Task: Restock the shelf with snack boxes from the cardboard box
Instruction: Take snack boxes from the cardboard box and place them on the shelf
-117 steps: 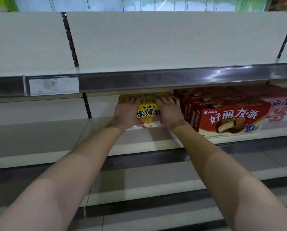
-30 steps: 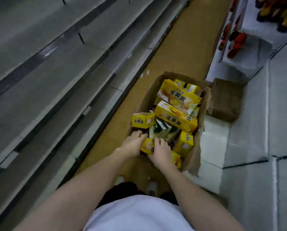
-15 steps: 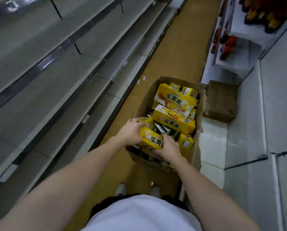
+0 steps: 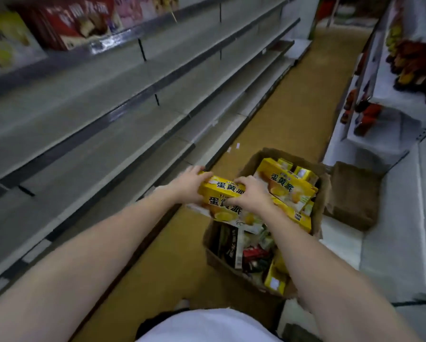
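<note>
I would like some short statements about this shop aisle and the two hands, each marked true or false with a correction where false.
1. Both hands hold one yellow snack box. True: the left hand and right hand grip its two ends.
2. The brown cardboard box on the floor is empty. False: yellow boxes and other packets lie in it.
3. The held box is above the cardboard box's left edge. True.
4. The top grey shelf at upper left holds green bottles. False: red snack boxes stand there.
5. The lower shelves on the left show no goods. True.
</note>
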`<state>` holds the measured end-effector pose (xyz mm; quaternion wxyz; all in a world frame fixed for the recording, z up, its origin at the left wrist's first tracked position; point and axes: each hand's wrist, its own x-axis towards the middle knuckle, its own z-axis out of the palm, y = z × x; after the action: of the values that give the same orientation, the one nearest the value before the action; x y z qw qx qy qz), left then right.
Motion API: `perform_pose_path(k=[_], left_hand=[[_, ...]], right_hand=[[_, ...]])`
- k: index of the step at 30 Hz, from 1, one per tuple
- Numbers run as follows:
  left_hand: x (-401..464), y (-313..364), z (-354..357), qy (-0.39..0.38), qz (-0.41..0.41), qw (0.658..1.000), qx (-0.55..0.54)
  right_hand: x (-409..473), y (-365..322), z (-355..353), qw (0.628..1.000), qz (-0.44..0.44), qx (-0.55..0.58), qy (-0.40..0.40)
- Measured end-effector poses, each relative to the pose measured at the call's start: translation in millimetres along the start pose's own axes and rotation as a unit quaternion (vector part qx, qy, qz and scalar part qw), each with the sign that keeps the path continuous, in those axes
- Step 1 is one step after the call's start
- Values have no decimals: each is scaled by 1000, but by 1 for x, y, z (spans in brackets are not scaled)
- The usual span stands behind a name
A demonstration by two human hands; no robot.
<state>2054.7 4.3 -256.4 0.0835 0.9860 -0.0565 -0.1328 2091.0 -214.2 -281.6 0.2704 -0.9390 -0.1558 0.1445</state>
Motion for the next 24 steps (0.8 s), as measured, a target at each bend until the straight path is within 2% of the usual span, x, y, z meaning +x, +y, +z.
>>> perform_pose_path(k=[5,8,13,20,24], left_hand=[[-8,-14,-22,31,7,997,72],[-18,-25,-37,47,-23,997,64],[-45,-42,-63,124,-64,989,45],[-78,-65,-95,148,-139,979,34],[-95,-83,-124,187,-149,969,66]], right_hand=[[20,-41,-18,998,-59,-28,-24],[29,-64,-30,995,-86,-16,-43],[44,-103,-40,988,-143,-1,-50],[52,-156,-53,974,-213,-10,-73],[51,-192,-64,959,-277,-42,-46]])
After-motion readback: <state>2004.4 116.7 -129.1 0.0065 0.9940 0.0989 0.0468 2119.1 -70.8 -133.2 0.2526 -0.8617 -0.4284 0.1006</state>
